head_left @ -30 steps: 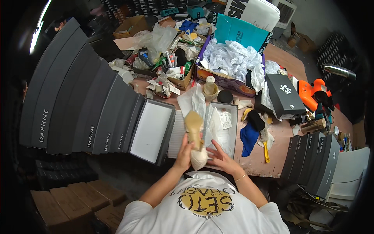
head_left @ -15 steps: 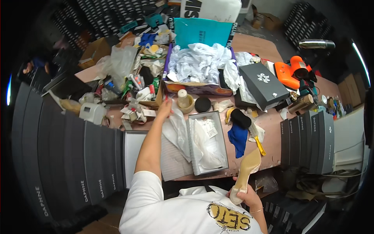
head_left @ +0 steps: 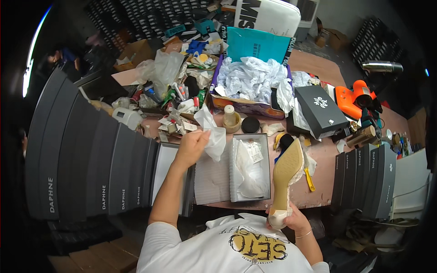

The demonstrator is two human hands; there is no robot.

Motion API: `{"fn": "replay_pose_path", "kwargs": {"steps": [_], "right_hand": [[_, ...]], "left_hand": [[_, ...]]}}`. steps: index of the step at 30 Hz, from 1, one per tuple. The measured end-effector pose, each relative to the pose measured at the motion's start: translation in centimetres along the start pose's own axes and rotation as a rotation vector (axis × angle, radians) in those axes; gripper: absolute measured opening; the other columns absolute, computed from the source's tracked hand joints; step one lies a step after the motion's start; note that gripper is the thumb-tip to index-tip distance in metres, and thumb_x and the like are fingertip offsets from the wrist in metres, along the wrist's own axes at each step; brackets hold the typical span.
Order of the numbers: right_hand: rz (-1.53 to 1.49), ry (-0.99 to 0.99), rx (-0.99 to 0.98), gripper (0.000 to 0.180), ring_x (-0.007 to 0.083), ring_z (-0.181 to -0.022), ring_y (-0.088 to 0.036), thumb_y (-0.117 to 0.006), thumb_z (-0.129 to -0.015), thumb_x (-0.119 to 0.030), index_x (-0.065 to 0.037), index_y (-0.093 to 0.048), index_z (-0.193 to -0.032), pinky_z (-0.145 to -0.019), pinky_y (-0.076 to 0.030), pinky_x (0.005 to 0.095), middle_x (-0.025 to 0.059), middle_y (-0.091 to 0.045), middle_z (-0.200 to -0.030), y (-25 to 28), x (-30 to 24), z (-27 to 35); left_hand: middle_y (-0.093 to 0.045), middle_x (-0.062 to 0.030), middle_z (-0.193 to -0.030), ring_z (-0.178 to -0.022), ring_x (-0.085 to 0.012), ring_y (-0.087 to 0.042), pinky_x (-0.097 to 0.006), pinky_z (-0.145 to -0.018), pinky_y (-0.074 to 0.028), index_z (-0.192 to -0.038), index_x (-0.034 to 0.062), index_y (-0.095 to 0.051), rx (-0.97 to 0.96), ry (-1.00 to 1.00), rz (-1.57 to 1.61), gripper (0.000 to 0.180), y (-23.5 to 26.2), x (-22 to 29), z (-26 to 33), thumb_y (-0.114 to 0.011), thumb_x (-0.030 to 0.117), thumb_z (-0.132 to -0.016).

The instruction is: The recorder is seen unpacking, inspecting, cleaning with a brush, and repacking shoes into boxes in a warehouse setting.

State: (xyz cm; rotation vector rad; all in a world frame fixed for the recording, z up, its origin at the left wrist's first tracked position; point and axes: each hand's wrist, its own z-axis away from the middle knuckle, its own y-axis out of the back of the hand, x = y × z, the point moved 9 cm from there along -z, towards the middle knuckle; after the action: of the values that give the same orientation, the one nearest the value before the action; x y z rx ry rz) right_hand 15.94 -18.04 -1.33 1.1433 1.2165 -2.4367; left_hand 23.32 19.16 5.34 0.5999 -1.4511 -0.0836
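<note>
My left hand [head_left: 193, 146] is closed on a translucent white plastic bag [head_left: 214, 140], raised over the table left of an open grey shoe box [head_left: 232, 191]. In the box lies a bundle in white wrapping [head_left: 253, 184] with a white tag [head_left: 256, 152] on top. At the lower right, my right hand [head_left: 298, 222] grips a heeled shoe [head_left: 284, 173] by its heel end. The tan sole faces up and the toe points away from me. A white foam sheet [head_left: 210, 182] lies left of the box.
A yellow-handled brush [head_left: 309, 181] lies right of the shoe. Behind the box stand a jar [head_left: 231, 122], a round black lid [head_left: 250, 125] and a carton [head_left: 246, 108] heaped with crumpled paper [head_left: 255, 79]. Dark shoe boxes line the left [head_left: 91, 164] and right [head_left: 362, 177].
My left hand has drawn back toward me, lifting the plastic bag off the table. My right hand has brought the shoe up and more upright. The whole view has shifted slightly.
</note>
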Motion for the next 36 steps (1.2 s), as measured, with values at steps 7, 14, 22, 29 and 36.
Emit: {"fn": "replay_pose_path", "kwargs": {"steps": [7, 14, 22, 29, 36], "right_hand": [[0.039, -0.103, -0.535, 0.095, 0.0296, -0.09, -0.064, -0.078, -0.068, -0.041, 0.005, -0.03, -0.136, -0.063, -0.055, 0.0344, 0.0235, -0.058, -0.108, -8.0, -5.8, -1.8], [0.013, -0.295, -0.396, 0.071, 0.0162, -0.058, -0.058, -0.064, -0.083, -0.045, -0.001, -0.034, -0.131, -0.041, -0.045, 0.0241, 0.0172, -0.059, -0.102, -9.2, -2.4, -7.2], [-0.093, -0.315, -0.572, 0.081, 0.0185, -0.055, -0.058, -0.072, -0.075, -0.046, 0.001, -0.039, -0.132, -0.041, -0.045, 0.0252, 0.0217, -0.06, -0.106, -5.9, -0.4, -3.9], [-0.111, -0.193, -0.47, 0.079, 0.019, -0.064, -0.059, -0.075, -0.072, -0.042, 0.003, -0.043, -0.128, -0.047, -0.047, 0.0255, 0.0176, -0.06, -0.108, -3.4, -1.4, -3.8], [-0.056, 0.053, -0.044, 0.056, 0.0147, -0.075, -0.061, -0.073, -0.078, -0.021, -0.004, -0.046, -0.124, -0.057, -0.05, 0.025, 0.0076, -0.061, -0.096, -3.2, -1.4, -1.5]], "left_hand": [[-0.055, -0.0113, -0.092, -0.084, -0.0322, -0.059, -0.042, -0.069, -0.048, -0.096, 0.0049, -0.058, 0.022, -0.234, -0.685, 0.023, -0.4, 7.7, 6.7, -0.066, 0.008, -0.074], [-0.055, -0.014, -0.106, -0.094, -0.0324, -0.06, -0.04, -0.08, -0.05, -0.121, 0.0012, -0.052, -0.026, -0.39, -0.58, 0.047, -3.1, 8.9, 12.7, -0.057, -0.004, -0.075], [-0.054, -0.0172, -0.124, -0.104, -0.0348, -0.059, -0.038, -0.084, -0.051, -0.13, 0.0053, -0.049, -0.224, -0.408, -0.439, 0.058, -6.2, 5.8, 10.7, -0.058, -0.001, -0.073], [-0.054, -0.0138, -0.129, -0.09, -0.0302, -0.064, -0.037, -0.073, -0.054, -0.133, 0.0099, -0.048, -0.534, -0.556, -0.363, 0.062, -11.2, 10.9, 12.9, -0.06, 0.003, -0.073], [-0.059, -0.0104, -0.124, -0.079, -0.0223, -0.066, -0.03, -0.064, -0.055, -0.122, 0.0062, -0.057, -0.304, -0.878, -0.33, 0.051, -12.6, 16.0, 12.3, -0.06, -0.001, -0.072]]}}
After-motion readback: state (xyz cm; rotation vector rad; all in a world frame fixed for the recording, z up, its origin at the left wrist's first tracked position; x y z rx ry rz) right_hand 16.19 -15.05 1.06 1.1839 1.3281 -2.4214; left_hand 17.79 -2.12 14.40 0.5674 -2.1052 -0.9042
